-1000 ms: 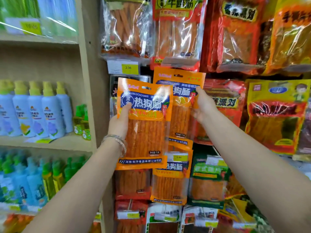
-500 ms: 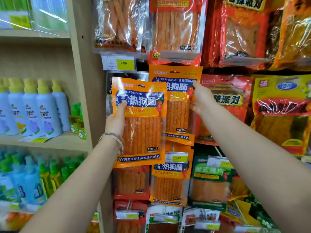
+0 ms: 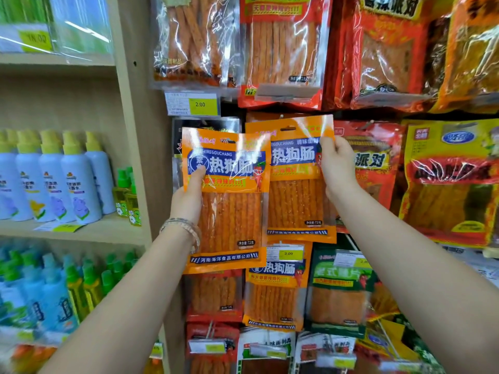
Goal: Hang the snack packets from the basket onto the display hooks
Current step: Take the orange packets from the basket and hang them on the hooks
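My left hand [image 3: 189,195] grips an orange snack packet [image 3: 229,211] by its left edge, thumb on the blue label, and holds it upright in front of the display wall. My right hand [image 3: 337,168] pinches the right edge of a second, matching orange packet [image 3: 294,184] up against the display, its hang hole near the top. A hook tip [image 3: 281,116] shows just above that packet's top edge. The left packet overlaps the right one's left side. The basket is out of view.
Hanging snack packets cover the wall above, below and to the right, with yellow price tags [image 3: 202,104] on the hook ends. A wooden shelf upright [image 3: 135,130] stands at left, with spray bottles [image 3: 67,182] on the shelves beside it.
My right hand has shifted up and slightly outward along the right packet's edge, and the packet has tilted and come forward. The left hand and its packet stay nearly in place.
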